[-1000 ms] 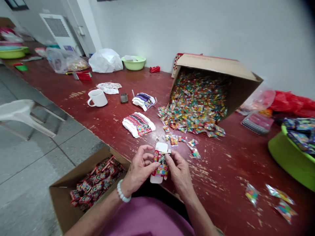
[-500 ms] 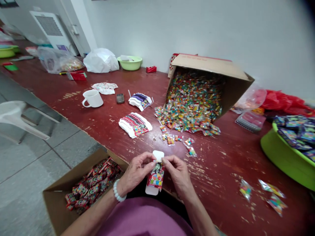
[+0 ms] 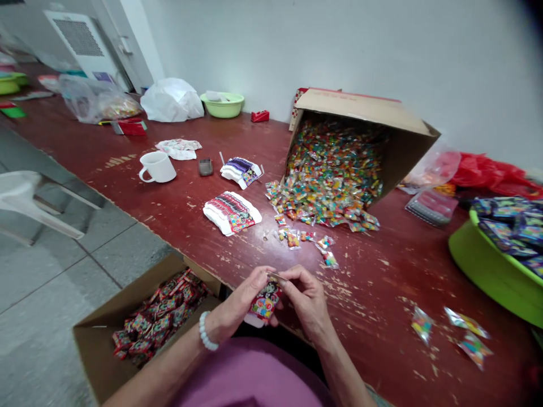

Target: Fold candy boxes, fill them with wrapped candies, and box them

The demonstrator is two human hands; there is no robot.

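A small red printed box (image 3: 264,302) is held at the table's near edge, its white lower flap sticking out at the bottom. My left hand (image 3: 244,297) is wrapped round its left side, with fingertips showing beneath. My right hand (image 3: 306,294) pinches the box's top edge, where the upper flap looks folded over. Beyond them lie a stack of flat red-printed boxes (image 3: 232,212) and a few small candy packets (image 3: 292,238). An open carton (image 3: 365,107) on its side spills many candy packets (image 3: 335,175) onto the table.
Left below the table edge, a carton (image 3: 95,350) holds red packs (image 3: 159,319). A green basin (image 3: 487,271) with dark packs stands at the right. A white mug (image 3: 158,167), purple-printed boxes (image 3: 240,172) and a white stool (image 3: 38,206) are at the left.
The box's white top flap, upright before, is no longer standing up. My left hand has closed further round the box, with fingers now under it. The camera view has shifted slightly.
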